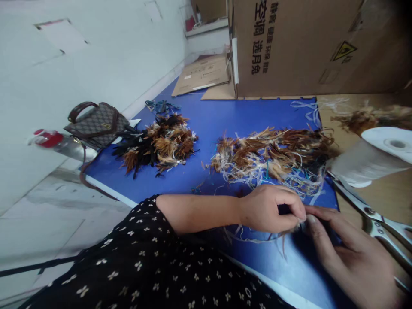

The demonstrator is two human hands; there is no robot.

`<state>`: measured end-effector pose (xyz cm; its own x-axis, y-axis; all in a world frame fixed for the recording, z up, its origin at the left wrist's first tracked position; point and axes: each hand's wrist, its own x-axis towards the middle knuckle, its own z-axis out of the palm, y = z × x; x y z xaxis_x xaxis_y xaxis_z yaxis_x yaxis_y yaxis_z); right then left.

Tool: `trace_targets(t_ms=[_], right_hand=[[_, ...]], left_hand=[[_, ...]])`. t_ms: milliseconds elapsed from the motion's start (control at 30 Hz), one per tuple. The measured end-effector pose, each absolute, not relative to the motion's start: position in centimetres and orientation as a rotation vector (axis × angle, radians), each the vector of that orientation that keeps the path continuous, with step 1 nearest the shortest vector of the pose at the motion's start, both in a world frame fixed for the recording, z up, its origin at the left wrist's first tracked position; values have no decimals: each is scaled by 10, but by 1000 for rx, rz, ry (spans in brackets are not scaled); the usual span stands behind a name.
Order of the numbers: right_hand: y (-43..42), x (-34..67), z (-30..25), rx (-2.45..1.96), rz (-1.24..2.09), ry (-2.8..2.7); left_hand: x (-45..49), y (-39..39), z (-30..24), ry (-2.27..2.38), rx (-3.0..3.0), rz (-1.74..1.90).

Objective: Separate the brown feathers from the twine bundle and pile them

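My left hand [273, 209] reaches across the table with thumb and forefinger pinched. Brownish feather wisps [284, 240] and a thin pale string [249, 239] hang below its fingertips. My right hand [350, 257] meets it there, thumb and forefinger nearly together; what lies between them is too small and blurred to make out. Just behind my hands lies a wide pile of brown feathers [273, 148], tangled with white strings [305, 182]. A second heap of brown and black feathers [167, 143] lies further left.
Large metal scissors [370, 212] lie beside my right hand, near a spool of white string [363, 161]. A big cardboard box [299, 51] stands at the back of the blue table [206, 113]. At left are a handbag [96, 124] and a red-capped bottle [69, 143].
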<state>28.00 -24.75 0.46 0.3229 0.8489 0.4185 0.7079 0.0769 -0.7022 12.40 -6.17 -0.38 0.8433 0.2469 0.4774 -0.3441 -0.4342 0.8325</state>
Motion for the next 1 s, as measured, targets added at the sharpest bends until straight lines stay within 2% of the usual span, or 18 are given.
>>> trace_targets(t_ms=[233,467,533,733,900,1000], right_hand=[[-251,270,1,-1732,352,-1158],[-254,271,-2,-1722,616,-838],[-253,275,-2,-1713,588,-853],[-255,290,-2,-1720,478,-1019],[-259,293,-6,-1711,465,-1064],[-256,289,-7,-1676,342,-1036]], left_hand=[[124,-64,-18,-116,2114,1040],[115,-63,-23,-144,2262,807],[114,-63,-23,-144,2244,796],[119,-59,-24,-296,2160,1061],[122,-60,-23,-216,2200,1008],[121,-61,-19,-191,2229,984]])
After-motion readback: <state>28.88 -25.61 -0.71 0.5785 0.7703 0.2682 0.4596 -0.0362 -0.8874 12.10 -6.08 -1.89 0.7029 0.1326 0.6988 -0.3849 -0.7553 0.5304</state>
